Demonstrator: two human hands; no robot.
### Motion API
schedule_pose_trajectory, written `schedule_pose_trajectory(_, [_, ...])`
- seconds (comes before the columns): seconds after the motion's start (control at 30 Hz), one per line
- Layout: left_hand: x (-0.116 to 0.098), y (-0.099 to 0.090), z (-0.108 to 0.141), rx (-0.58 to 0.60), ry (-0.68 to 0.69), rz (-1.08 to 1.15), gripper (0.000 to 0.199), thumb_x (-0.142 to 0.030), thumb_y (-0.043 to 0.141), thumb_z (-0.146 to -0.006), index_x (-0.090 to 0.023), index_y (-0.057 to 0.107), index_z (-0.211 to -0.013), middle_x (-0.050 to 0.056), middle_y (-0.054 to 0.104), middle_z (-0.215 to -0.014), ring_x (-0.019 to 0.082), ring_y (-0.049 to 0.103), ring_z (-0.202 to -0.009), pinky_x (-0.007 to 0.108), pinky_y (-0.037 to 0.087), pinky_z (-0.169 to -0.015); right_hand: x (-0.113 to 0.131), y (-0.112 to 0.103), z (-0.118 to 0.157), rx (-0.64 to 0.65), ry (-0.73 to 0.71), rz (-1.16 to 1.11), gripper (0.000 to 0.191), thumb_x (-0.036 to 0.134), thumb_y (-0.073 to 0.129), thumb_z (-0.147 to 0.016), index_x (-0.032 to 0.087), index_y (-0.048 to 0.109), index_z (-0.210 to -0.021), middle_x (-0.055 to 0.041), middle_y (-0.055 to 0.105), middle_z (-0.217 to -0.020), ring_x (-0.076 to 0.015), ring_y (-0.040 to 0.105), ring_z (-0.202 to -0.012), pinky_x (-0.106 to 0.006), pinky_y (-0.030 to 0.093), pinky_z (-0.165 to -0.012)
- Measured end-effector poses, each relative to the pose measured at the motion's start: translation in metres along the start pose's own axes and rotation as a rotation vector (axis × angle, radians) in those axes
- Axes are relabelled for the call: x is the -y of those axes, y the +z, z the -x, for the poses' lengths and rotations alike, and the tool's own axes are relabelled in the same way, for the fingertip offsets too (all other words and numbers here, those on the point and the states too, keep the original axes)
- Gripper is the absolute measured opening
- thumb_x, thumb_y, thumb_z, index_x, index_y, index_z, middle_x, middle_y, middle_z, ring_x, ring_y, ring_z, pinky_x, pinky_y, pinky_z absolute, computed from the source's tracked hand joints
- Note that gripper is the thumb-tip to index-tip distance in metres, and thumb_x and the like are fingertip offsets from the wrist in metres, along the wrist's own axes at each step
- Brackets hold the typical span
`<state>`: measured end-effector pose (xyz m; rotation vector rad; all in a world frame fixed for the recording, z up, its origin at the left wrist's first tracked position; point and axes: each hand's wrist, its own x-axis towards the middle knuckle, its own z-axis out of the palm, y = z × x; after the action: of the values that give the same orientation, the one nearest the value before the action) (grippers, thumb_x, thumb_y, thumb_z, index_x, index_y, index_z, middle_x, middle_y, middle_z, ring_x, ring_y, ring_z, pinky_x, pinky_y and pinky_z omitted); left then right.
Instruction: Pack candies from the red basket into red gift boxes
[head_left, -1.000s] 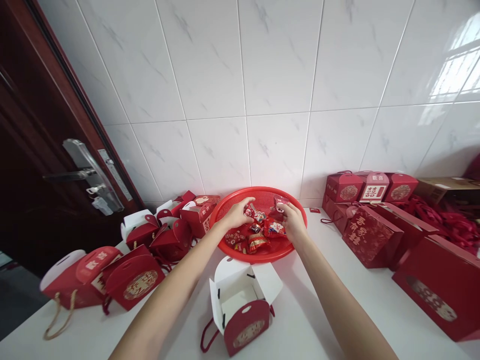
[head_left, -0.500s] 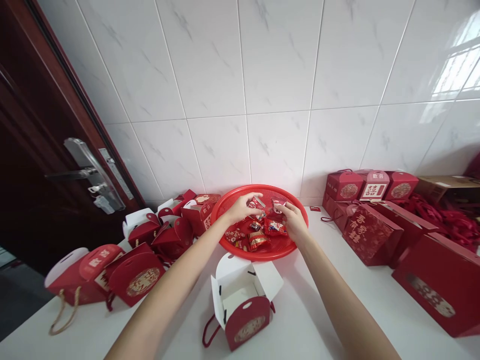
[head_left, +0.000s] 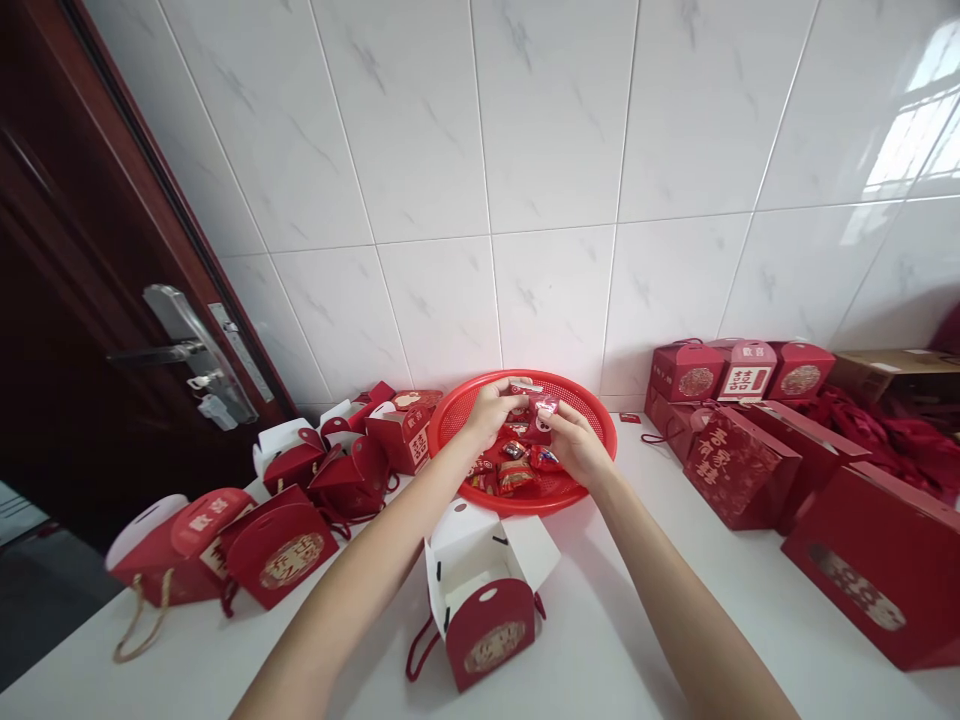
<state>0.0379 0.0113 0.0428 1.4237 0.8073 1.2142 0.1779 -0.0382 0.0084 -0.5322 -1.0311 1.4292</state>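
Observation:
Over a red plastic basket (head_left: 592, 395), my left hand (head_left: 493, 408) and my right hand (head_left: 576, 440) are close together. Between the fingers of my right hand is a small red packet (head_left: 542, 415) with a white print. My left hand is closed on another small red packet (head_left: 519, 390), partly hidden behind its fingers. Below them in the basket lie several wrapped sweets (head_left: 514, 475) in red and gold. In front of the basket stands an open red gift box (head_left: 491, 640), its white flaps spread and its inside bare.
Several red gift boxes (head_left: 281, 555) with open flaps crowd the left. Closed boxes (head_left: 690, 372) and larger red boxes (head_left: 742, 465) line the right. A small red card (head_left: 629, 418) lies by the tiled wall (head_left: 555, 290). A door (head_left: 90, 260) stands at left.
My hands have come closer together over the basket, bringing the two packets side by side. The view has shifted slightly.

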Motion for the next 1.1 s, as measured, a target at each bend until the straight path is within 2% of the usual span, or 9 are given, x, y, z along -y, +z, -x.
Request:
schedule_pose_trajectory(0.27, [0.002,0.003,-0.006,-0.056,-0.064,0.104,0.035,-0.019,0.08,-0.059,-0.017,0.061,-0.088,-0.001,0.068,-0.076,0.012,0.064,-0.067,0.025,0.049,-0.067,-0.003,-0.002,-0.006,-0.128,-0.093,-0.021,0.026,0.04,0.085,-0.065,0.022,0.075,-0.082,0.0003,0.07,-0.079,-0.0171,0.062,-0.076,-0.03,0.052,-0.074])
schedule_pose_trajectory(0.4, [0.003,0.006,-0.007,-0.034,-0.067,0.118,0.04,-0.023,0.082,-0.058,-0.018,0.061,-0.091,-0.002,0.067,-0.077,0.011,0.064,-0.069,0.025,0.05,-0.07,-0.002,0.0,-0.006,-0.164,-0.135,-0.029,0.025,0.04,0.085,-0.064,0.022,0.075,-0.078,0.0007,0.07,-0.077,-0.0164,0.062,-0.077,-0.029,0.051,-0.078])
schedule_pose_trajectory(0.5, [0.002,0.006,-0.007,-0.006,-0.061,0.076,0.039,-0.031,0.082,-0.06,-0.017,0.063,-0.092,0.0,0.068,-0.083,0.013,0.064,-0.073,0.026,0.051,-0.072,0.0,0.002,-0.005,-0.195,-0.124,-0.032,0.025,0.04,0.085,-0.062,0.022,0.072,-0.074,0.0017,0.069,-0.073,-0.0159,0.062,-0.073,-0.028,0.052,-0.073])
schedule_pose_trajectory(0.63, [0.001,-0.012,-0.007,0.051,-0.091,-0.09,0.036,-0.049,0.068,-0.076,-0.02,0.067,-0.098,0.003,0.071,-0.092,0.017,0.067,-0.081,0.029,0.053,-0.076,0.002,0.0,-0.004,-0.248,-0.08,-0.051,0.026,0.039,0.084,-0.06,0.023,0.069,-0.073,0.002,0.07,-0.075,-0.0183,0.064,-0.074,-0.031,0.056,-0.07])
schedule_pose_trajectory(0.7, [0.002,-0.028,-0.004,0.129,-0.163,-0.239,0.034,-0.051,0.065,-0.078,-0.019,0.07,-0.091,0.004,0.072,-0.085,0.019,0.068,-0.078,0.03,0.052,-0.073,0.003,-0.001,-0.005,-0.281,-0.056,-0.07,0.026,0.038,0.083,-0.059,0.023,0.068,-0.073,0.0015,0.07,-0.076,-0.0201,0.066,-0.075,-0.033,0.057,-0.068])
schedule_pose_trajectory(0.77, [0.005,-0.044,0.002,0.252,-0.281,-0.43,0.027,-0.044,0.075,-0.067,-0.019,0.072,-0.076,0.004,0.071,-0.069,0.021,0.067,-0.064,0.03,0.05,-0.063,0.003,-0.002,-0.006,-0.304,-0.037,-0.07,0.025,0.037,0.082,-0.059,0.023,0.067,-0.074,0.0008,0.069,-0.076,-0.0213,0.066,-0.074,-0.034,0.058,-0.063])
schedule_pose_trajectory(0.83, [0.012,-0.057,0.009,0.372,-0.391,-0.622,0.022,-0.029,0.085,-0.049,-0.02,0.07,-0.061,0.0,0.066,-0.054,0.018,0.06,-0.049,0.028,0.045,-0.053,0.002,-0.002,-0.007,-0.31,-0.025,-0.053,0.025,0.037,0.081,-0.059,0.023,0.067,-0.075,0.0003,0.069,-0.076,-0.0217,0.067,-0.072,-0.033,0.057,-0.059])
schedule_pose_trajectory(0.9, [0.02,-0.064,0.014,0.443,-0.448,-0.779,0.025,-0.018,0.085,-0.037,-0.022,0.066,-0.053,-0.005,0.061,-0.046,0.014,0.053,-0.04,0.025,0.039,-0.048,0.002,0.001,-0.008,-0.308,-0.021,-0.042,0.025,0.038,0.081,-0.06,0.023,0.067,-0.075,0.0003,0.069,-0.076,-0.0218,0.067,-0.071,-0.032,0.056,-0.057])
schedule_pose_trajectory(1.1, [0.031,-0.06,0.016,0.468,-0.433,-1.015,0.032,-0.019,0.083,-0.033,-0.023,0.065,-0.058,-0.005,0.06,-0.049,0.017,0.054,-0.045,0.027,0.041,-0.051,0.001,0.004,-0.008,-0.287,-0.024,-0.013,0.029,0.041,0.081,-0.06,0.023,0.069,-0.079,0.0007,0.07,-0.077,-0.0211,0.067,-0.073,-0.031,0.056,-0.057])
